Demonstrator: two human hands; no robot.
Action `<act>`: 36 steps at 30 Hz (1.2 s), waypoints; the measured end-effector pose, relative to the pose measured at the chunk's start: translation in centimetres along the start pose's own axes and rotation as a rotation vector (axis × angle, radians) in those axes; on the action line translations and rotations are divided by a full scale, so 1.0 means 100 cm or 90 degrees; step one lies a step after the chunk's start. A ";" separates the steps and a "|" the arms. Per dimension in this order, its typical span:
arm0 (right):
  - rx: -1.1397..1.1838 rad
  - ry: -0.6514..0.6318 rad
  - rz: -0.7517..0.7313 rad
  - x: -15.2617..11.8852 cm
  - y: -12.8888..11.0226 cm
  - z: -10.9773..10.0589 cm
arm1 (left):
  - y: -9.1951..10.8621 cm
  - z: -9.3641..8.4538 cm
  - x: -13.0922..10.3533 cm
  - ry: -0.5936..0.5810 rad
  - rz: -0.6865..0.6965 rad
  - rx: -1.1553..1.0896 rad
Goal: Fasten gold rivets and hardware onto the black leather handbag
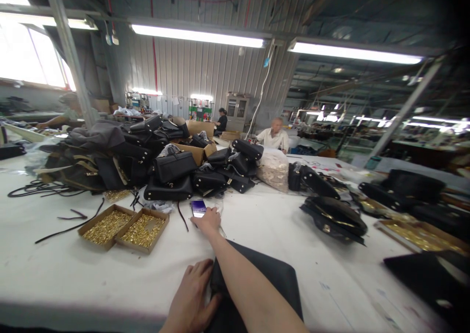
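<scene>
A black bag (271, 269) lies on the white table at the bottom, partly covered by my right forearm. My left hand (194, 294) is at its left edge, with the fingers and thumb closed on the black material. Stretched forward across the bag, my right hand (208, 220) has its thumb and fingers around the near end of a smartphone (199, 207). The phone's screen is lit purple and white. Its lower end is hidden by the hand. Thin clear plastic shows beside the right hand.
Two cardboard trays (141, 247) of small gold hardware stand left of the phone. Behind them is a heap of black bags (175, 166). An open black bag (334, 220) and another gold-filled tray (404, 242) lie at right. A person (274, 138) sits across the table.
</scene>
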State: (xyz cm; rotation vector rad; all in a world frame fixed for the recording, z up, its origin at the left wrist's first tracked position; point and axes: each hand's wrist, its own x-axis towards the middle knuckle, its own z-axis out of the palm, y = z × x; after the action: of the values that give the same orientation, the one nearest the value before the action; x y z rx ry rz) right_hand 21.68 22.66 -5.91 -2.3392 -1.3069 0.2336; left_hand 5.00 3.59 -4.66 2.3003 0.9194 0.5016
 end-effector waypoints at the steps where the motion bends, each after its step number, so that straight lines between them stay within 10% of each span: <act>1: -0.002 0.003 -0.001 -0.001 0.000 0.000 | 0.000 0.000 0.000 0.001 -0.001 0.000; 23: -0.031 0.012 -0.007 -0.009 -0.006 -0.008 | 0.006 -0.005 0.000 0.008 0.012 0.014; 36: -0.112 -0.072 -0.078 -0.025 -0.030 -0.061 | 0.006 -0.002 -0.003 0.021 0.041 0.045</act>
State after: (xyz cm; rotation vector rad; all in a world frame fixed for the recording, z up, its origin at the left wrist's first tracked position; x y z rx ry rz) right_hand 20.25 20.05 0.71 -2.4079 -1.5779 0.2220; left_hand 4.94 3.11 -4.17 2.3979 0.8951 0.5438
